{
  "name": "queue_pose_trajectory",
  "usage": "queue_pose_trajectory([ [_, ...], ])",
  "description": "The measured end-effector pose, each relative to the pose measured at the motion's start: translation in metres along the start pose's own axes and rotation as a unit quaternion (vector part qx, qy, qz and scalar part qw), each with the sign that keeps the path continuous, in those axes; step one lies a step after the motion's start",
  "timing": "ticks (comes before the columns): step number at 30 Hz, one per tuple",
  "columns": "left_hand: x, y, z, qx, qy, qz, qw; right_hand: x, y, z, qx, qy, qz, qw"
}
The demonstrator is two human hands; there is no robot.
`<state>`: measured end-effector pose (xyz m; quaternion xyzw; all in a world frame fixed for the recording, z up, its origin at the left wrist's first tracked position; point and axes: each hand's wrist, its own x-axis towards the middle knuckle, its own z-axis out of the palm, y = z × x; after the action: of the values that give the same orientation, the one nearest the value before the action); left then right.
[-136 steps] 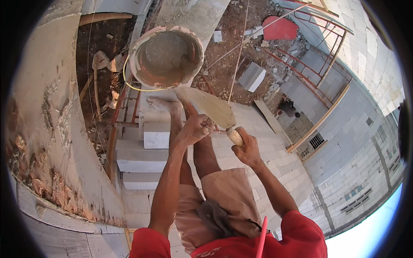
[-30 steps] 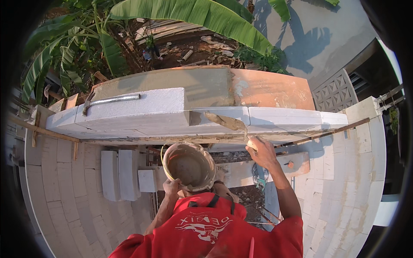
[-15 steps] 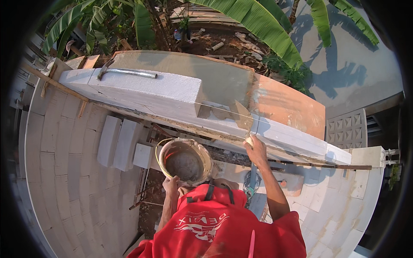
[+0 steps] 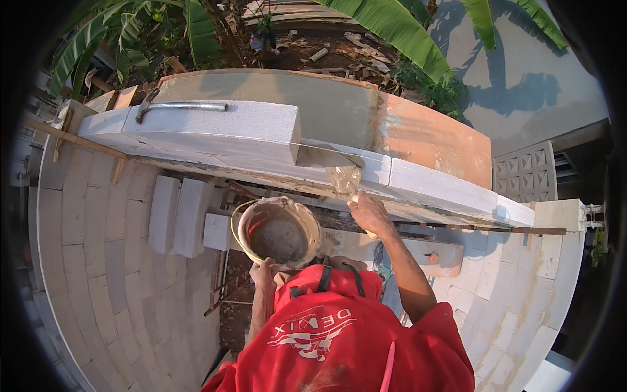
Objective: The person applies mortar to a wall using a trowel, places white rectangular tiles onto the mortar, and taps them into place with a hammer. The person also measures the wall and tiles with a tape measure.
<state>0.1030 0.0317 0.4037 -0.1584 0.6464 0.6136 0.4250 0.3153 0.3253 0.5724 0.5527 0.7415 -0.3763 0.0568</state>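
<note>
My left hand [image 4: 263,272] grips the near rim of a bucket [image 4: 312,230], which holds grey wet mortar [image 4: 281,239]. In my right hand [image 4: 371,215] is the handle of a trowel [image 4: 344,179]. Its blade points away from me against the near edge of a white block wall, smeared with grey mortar. Mortar [image 4: 326,157] lies on the lower course just beyond the blade, beside the end of a raised white block [image 4: 212,134]. A thin string runs along the wall past the trowel.
A claw hammer [image 4: 186,106] lies on the raised block. Loose white blocks [image 4: 191,219] stand at left below the wall. Behind it are a grey and orange panel [image 4: 431,140] and banana leaves [image 4: 392,32]. A block wall [image 4: 98,261] curves down the left side.
My right hand has brought the trowel left and nearer, from above the lower course down to the wall's near edge. The left hand stays on the bucket.
</note>
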Motion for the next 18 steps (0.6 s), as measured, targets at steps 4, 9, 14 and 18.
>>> queue_pose_trajectory([
  [4, -0.003, -0.005, 0.010, 0.018, 0.010, 0.004, 1.000, -0.020, 0.035, -0.023, -0.025, 0.011, 0.056, 0.998],
  [9, -0.009, -0.010, 0.022, 0.043, -0.001, -0.012, 0.999, -0.034, 0.117, -0.034, 0.092, 0.016, 0.115, 0.989],
  [14, -0.020, -0.020, 0.031, 0.076, 0.001, 0.006, 0.997, -0.081, 0.204, -0.035, 0.363, -0.024, 0.181, 0.914],
  [18, -0.037, -0.022, 0.041, 0.109, 0.009, 0.041, 0.993, -0.116, 0.218, -0.042, 0.323, -0.017, 0.206, 0.924],
])
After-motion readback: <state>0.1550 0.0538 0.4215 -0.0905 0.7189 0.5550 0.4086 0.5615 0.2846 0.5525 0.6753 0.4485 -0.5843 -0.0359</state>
